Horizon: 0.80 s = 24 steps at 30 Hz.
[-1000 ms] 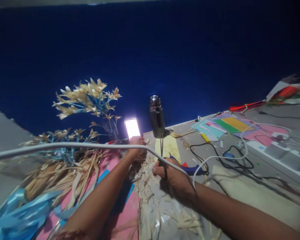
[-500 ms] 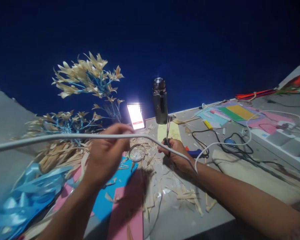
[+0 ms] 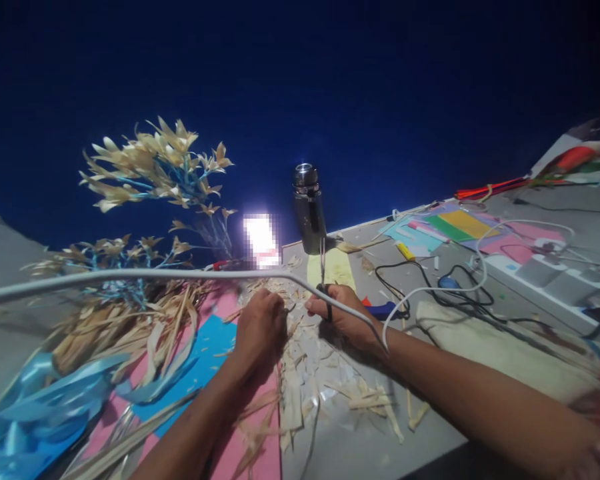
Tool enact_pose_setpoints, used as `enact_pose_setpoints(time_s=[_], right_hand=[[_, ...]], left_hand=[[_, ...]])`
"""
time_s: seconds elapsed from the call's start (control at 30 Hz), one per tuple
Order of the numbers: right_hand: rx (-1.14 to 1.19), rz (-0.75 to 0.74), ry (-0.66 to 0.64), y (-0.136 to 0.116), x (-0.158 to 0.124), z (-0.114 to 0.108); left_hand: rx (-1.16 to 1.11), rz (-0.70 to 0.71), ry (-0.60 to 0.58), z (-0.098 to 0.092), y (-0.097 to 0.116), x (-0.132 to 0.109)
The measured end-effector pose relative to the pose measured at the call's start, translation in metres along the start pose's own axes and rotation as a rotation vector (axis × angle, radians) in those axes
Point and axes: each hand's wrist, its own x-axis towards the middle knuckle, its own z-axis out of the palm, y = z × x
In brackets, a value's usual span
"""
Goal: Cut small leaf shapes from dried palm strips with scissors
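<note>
My right hand [image 3: 349, 313] is closed on the black handles of a pair of scissors [image 3: 323, 263], whose blades point upward and away from me, in front of a dark flask [image 3: 310, 217]. To its left, my left hand [image 3: 261, 321] is down among the pale dried-husk scraps [image 3: 293, 393], fingers curled under. What those fingers hold, if anything, is hidden. Beneath the scissors lies a yellow paper [image 3: 343, 267]. Under and beside my left forearm are pink paper [image 3: 267, 433] and blue paper [image 3: 215, 340].
Dried-husk flowers on blue stems [image 3: 155, 170] stand at the left, above blue ribbon [image 3: 45, 400]. A lit phone [image 3: 263, 240] leans at the back. A white cable [image 3: 180, 275] crosses close in front. Black cords [image 3: 425, 270] and a power strip [image 3: 525, 287] lie right.
My left hand has dropped and moved right onto the scraps, and the round ring seen there before is out of sight. My right hand keeps the scissors. The view has shifted slightly.
</note>
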Motion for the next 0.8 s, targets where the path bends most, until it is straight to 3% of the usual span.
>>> enact_pose_setpoints(time_s=[0.1, 0.17, 0.33, 0.53, 0.67, 0.8], right_hand=[[0.043, 0.024, 0.008, 0.000, -0.001, 0.001], [0.074, 0.040, -0.010, 0.000, -0.002, 0.002], [0.144, 0.036, -0.184, 0.003, -0.009, 0.004], [0.096, 0.027, -0.224, 0.002, -0.018, 0.009], [0.093, 0.023, -0.211, 0.001, -0.019, 0.011], [0.140, 0.030, -0.225, 0.003, -0.021, 0.012]], left_hand=[[-0.228, -0.075, 0.023, -0.015, 0.004, -0.005], [-0.422, -0.119, -0.045, -0.025, 0.010, -0.014], [-1.187, -0.438, -0.215, -0.038, 0.035, -0.038], [-1.343, -0.584, -0.230, -0.041, 0.055, -0.051], [-1.560, -0.554, -0.214, -0.038, 0.051, -0.056], [-1.673, -0.489, -0.267, -0.019, 0.045, -0.061]])
